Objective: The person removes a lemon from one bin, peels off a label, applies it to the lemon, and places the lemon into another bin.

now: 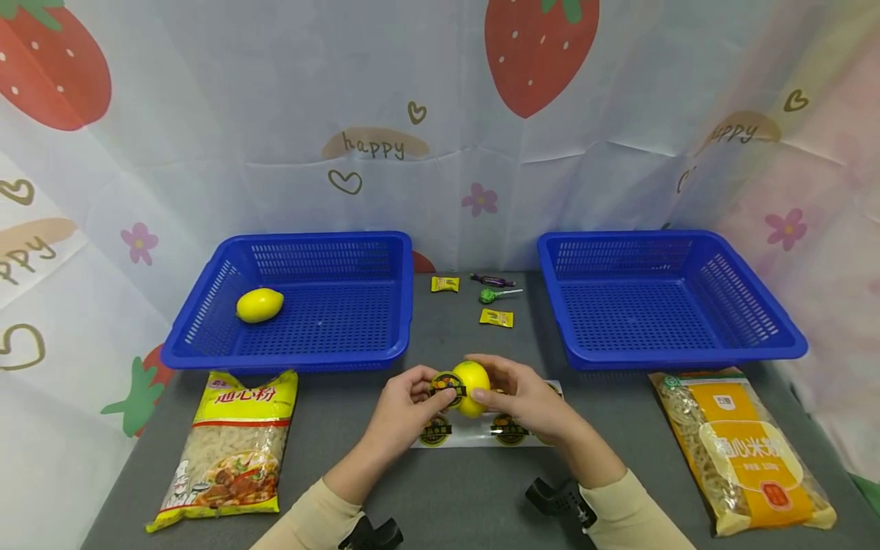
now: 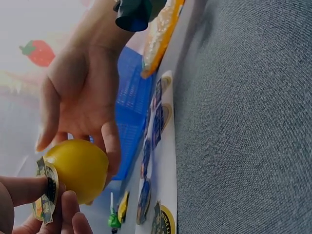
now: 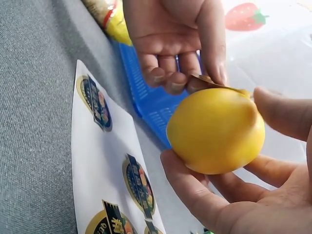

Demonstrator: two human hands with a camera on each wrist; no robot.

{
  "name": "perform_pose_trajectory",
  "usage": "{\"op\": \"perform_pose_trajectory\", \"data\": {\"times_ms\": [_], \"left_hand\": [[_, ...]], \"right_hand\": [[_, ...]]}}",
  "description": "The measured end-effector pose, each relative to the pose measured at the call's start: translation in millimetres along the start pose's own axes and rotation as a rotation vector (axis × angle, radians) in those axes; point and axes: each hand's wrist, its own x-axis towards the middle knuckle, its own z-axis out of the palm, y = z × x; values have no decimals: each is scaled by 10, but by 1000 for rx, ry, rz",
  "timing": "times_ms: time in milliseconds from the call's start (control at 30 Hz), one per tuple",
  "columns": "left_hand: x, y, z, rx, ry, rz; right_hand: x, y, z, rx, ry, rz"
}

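Observation:
A yellow lemon (image 1: 473,388) is held above the grey table, over a sheet of round stickers (image 1: 481,432). My right hand (image 1: 496,391) grips the lemon (image 3: 217,129) from the right, thumb and fingers curled around it. With thumb and fingers, my left hand (image 1: 435,393) pinches a round dark-and-yellow sticker (image 1: 448,386) against the lemon's left side. In the left wrist view the sticker (image 2: 46,194) lies partly on the lemon (image 2: 78,168), its edge still lifted. A second lemon (image 1: 260,305) sits in the left blue basket (image 1: 206,305).
An empty blue basket (image 1: 784,336) stands at the right. Small candies and a lollipop (image 1: 496,295) lie between the baskets. A yellow pasta bag (image 1: 230,451) lies front left, an orange one (image 1: 745,451) front right. A printed cloth backs the table.

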Motion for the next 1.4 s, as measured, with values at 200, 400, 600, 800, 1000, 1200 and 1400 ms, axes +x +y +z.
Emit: {"op": "perform_pose_trajectory", "data": {"times_ms": [200,400,600,800,1000,1200,1400], "left_hand": [[6,-10,15,-1,-4,4],[3,0,27,-4,1,1],[17,0,30,3,-6,6],[10,11,27,15,-8,8],[12,13,41,61,38,9],[0,35,68,61,84,-8],[-7,41,78,30,86,8]], "right_hand": [[3,-47,58,-26,43,6],[18,-62,101,-55,73,2],[8,-62,103,-40,85,6],[-7,-52,108,-11,133,24],[-21,-51,101,-51,176,-7],[-32,-60,89,-143,206,-44],[-58,-45,91,-102,182,-37]]}}
